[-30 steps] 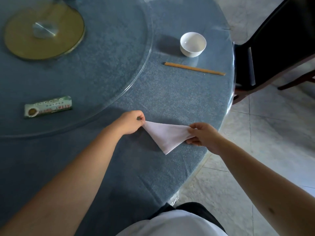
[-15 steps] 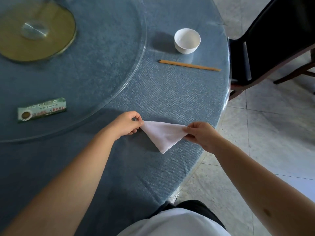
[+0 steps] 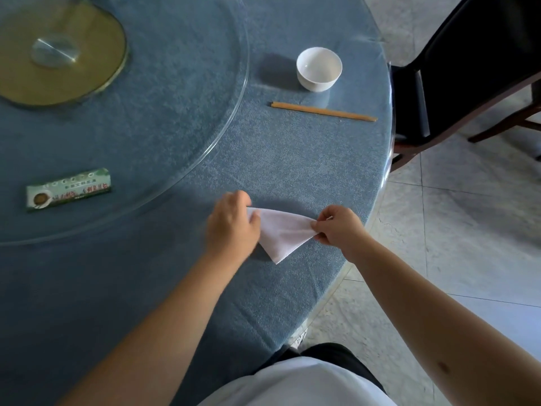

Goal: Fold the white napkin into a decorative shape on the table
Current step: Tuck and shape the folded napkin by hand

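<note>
The white napkin is folded into a triangle with its point toward me, lying on the blue tablecloth near the table's right edge. My left hand covers and pinches its left corner, fingers curled over the cloth. My right hand pinches the right corner between thumb and fingers. The napkin's upper edge stretches between the two hands.
A white bowl and a pair of wooden chopsticks lie beyond the napkin. A glass turntable carries a green packet and a yellow round base. A dark chair stands at the right.
My left hand has slid right onto the napkin's left corner, and the hands are closer together. The napkin's top edge looks shorter.
</note>
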